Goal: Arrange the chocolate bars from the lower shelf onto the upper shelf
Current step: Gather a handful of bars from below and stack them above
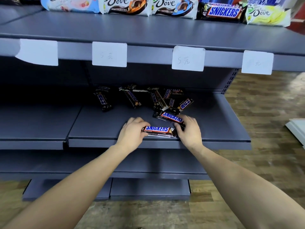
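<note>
Both hands, left point(132, 131) and right point(189, 129), pinch the ends of a brown, blue-lettered Snickers bar point(158, 131).

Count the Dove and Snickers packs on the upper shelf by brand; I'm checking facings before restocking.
Dove packs: 4
Snickers pack: 1
Total: 5

Two hands on one Snickers bar at the lower shelf's front edge

The left hand point(132, 131) and right hand point(188, 129) grip opposite ends of a Snickers bar point(158, 130) on the lower shelf point(214, 129) — a second bar point(170, 117) touches the right fingers, loose bars point(143, 98) lie behind, and the upper shelf point(132, 28) holds Dove packs point(125, 4).
</note>
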`<control>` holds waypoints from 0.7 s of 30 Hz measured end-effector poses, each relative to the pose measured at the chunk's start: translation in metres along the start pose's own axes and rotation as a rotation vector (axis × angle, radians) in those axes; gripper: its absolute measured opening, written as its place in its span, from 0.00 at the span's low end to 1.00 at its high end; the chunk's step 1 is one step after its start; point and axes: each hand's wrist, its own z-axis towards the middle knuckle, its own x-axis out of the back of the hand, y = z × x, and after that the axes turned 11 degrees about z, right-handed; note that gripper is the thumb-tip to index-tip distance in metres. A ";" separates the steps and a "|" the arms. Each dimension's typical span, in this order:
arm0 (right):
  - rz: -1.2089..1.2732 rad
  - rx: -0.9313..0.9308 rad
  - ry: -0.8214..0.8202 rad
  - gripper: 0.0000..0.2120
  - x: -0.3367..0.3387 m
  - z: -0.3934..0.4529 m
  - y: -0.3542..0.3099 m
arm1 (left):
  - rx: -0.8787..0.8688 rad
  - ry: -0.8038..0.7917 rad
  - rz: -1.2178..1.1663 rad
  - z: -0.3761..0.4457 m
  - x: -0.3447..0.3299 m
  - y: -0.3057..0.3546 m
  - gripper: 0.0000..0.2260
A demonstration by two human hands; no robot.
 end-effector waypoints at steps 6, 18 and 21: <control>0.088 -0.058 -0.046 0.15 0.024 -0.029 -0.018 | -0.043 0.129 0.033 -0.038 0.020 0.018 0.14; 0.225 0.033 -0.083 0.17 0.132 -0.102 -0.070 | -0.146 0.284 0.016 -0.139 0.094 0.090 0.15; 0.274 0.103 -0.087 0.17 0.160 -0.114 -0.091 | -0.158 0.334 0.030 -0.162 0.119 0.108 0.16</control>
